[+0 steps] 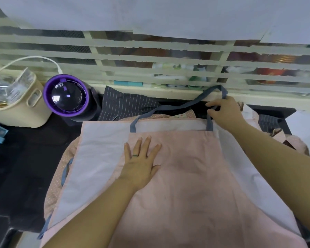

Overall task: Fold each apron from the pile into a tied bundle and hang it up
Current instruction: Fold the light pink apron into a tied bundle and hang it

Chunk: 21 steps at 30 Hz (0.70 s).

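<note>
Pink cloth fills our view: an apron (195,176) lies flat on the black worktop (25,158), bib toward the far edge, with white panels (97,154) showing along its left, right and top sides. Our left hand (141,161) rests palm down on the left part of the bib, its grip spread, fingers straight and apart, a dark ring (135,155) on one finger. Our right hand (225,113) is at the bib's upper right corner. Its grip pinches the blue-grey neck strap (177,107) between thumb and fingertips, just above where the strap is stitched on, and the rest of the strap loops across toward the far ledge. A pink polka-dot apron (54,185) lies under the top one, its edge showing at left. Behind them a dark pinstriped cloth (125,104) lies beside a purple fan (66,95). A cream basket (25,111) holding clear plastic stands at far left.
</note>
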Tool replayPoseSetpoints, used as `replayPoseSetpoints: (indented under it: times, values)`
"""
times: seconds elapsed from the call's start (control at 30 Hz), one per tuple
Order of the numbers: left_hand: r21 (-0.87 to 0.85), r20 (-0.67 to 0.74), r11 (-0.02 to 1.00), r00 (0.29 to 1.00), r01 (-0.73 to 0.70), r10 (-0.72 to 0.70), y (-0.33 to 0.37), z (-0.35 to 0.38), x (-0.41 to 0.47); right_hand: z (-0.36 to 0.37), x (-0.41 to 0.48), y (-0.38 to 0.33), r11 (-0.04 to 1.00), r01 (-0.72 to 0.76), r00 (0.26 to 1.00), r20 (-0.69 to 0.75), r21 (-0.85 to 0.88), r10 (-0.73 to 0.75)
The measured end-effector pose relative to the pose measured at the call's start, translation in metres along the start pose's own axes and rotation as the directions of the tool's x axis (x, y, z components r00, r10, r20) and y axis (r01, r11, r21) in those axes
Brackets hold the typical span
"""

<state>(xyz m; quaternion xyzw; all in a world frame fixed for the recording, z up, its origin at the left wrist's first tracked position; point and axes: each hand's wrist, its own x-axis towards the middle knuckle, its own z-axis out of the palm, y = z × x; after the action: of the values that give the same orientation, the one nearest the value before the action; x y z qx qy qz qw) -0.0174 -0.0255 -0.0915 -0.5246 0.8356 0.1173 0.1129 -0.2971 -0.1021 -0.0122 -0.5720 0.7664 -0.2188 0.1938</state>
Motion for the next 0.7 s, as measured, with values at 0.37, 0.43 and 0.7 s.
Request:
replayPoseSetpoints:
  times: [0.37,0.43,0.7]
  values:
    - [0.072,-0.199,0.907,0.885,-0.414,0.42,-0.002,0.02,-0.099,0.051,-0.195,-0.02,0.788,0.614,0.703,0.492,-0.056,-0.513]
    - [0.069,-0.167,0.866,0.851,-0.494,0.499,-0.006,0.025,-0.121,0.061,-0.229,-0.012,0.709,0.702,0.599,0.588,-0.061,-0.543]
    - [0.22,0.122,0.859,0.887,-0.462,0.445,-0.02,0.049,-0.175,0.085,-0.291,0.013,0.562,0.76,0.591,0.708,-0.327,-0.387]
